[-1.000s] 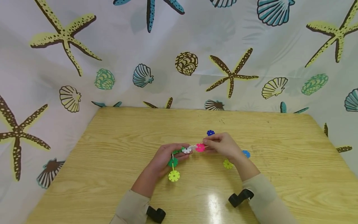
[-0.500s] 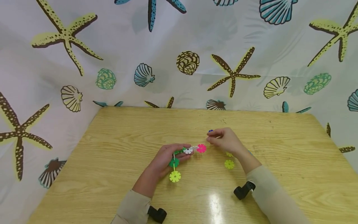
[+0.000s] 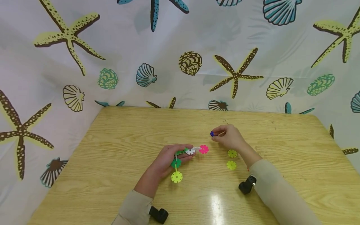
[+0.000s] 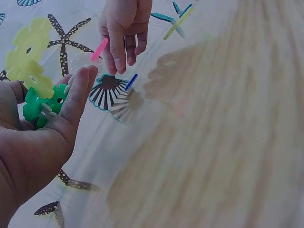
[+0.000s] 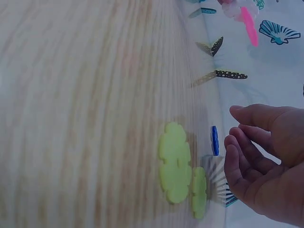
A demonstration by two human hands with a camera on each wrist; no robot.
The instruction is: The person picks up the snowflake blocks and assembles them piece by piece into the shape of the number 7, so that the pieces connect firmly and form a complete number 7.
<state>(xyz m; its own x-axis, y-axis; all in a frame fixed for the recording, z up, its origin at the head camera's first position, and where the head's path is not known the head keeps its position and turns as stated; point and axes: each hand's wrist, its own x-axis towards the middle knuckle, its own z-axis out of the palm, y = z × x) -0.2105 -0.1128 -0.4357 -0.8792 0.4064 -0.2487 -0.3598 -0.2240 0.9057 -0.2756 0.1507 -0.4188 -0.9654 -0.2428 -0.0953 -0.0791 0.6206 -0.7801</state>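
Observation:
My left hand (image 3: 171,157) holds a chain of interlocking notched plastic discs, its thumb lying over the green part. At the near end hangs a yellow disc (image 3: 177,177) below a green disc (image 3: 176,163). To the right of the fingers stick out a white disc (image 3: 190,151) and a pink disc (image 3: 204,149). My right hand (image 3: 230,137) hovers with its fingertips beside a dark blue disc (image 3: 212,133) on the table. In the right wrist view a gap shows between thumb and fingers, and the blue disc (image 5: 214,140) lies just beyond them.
Two loose yellow discs, the farther disc (image 3: 232,153) and the nearer disc (image 3: 232,165), lie left of my right forearm. A bit of red (image 3: 248,169) peeks out by the sleeve. Behind the wooden table (image 3: 126,125) hangs a shell-print cloth (image 3: 163,47).
My right hand has let go of the pink disc on the chain and moved up and away to the dark blue disc. My left hand keeps the chain almost in place.

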